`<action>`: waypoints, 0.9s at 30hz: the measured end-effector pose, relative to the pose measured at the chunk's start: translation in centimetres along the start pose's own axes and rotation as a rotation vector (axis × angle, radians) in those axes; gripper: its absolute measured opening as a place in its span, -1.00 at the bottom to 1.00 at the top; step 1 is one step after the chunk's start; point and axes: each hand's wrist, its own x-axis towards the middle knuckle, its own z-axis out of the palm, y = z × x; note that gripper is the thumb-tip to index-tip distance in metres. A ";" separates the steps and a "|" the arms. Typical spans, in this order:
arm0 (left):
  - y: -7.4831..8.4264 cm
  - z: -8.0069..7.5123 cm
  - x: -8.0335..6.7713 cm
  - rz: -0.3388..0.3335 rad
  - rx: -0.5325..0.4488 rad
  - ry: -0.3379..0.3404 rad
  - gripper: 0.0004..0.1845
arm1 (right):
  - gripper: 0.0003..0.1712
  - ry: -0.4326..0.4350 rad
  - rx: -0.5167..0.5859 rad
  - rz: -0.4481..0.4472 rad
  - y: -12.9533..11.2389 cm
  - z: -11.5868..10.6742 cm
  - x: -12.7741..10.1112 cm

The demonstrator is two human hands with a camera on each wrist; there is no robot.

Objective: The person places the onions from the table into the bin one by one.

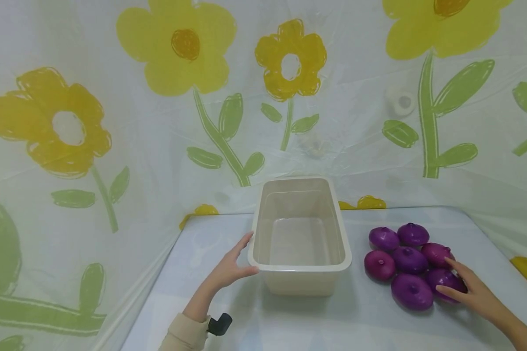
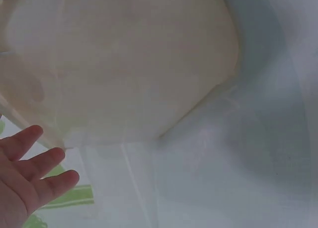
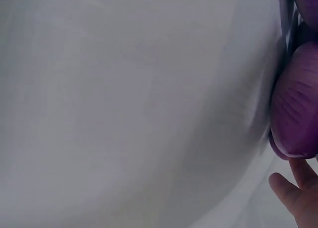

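A cream plastic bin stands on the table in the head view, its inside bare. My left hand is at its near left corner, fingers along the left side and thumb by the front rim. In the left wrist view that hand has its fingers spread beside the bin wall. To the right lies a cluster of several purple onions. My right hand reaches round the nearest right onion, thumb and fingers apart. Fingertips meet the onion's end in the right wrist view.
The white table ends at a back edge just behind the bin and the onions. A flower-patterned curtain hangs behind and along both sides. A black wrist mount sits at the left sleeve.
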 end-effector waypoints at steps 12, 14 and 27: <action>0.6 0.3 0.5 0.011 -0.031 -0.047 -0.04 | -0.18 0.037 -0.125 -0.043 1.3 0.0 -0.3; 0.6 0.2 0.6 0.000 -0.029 -0.058 -0.02 | -0.23 0.030 -0.125 -0.053 1.5 -0.1 -0.2; 0.2 -1.6 2.0 0.035 0.006 -0.152 0.02 | -0.03 -0.130 -0.094 0.090 0.9 -0.6 -0.5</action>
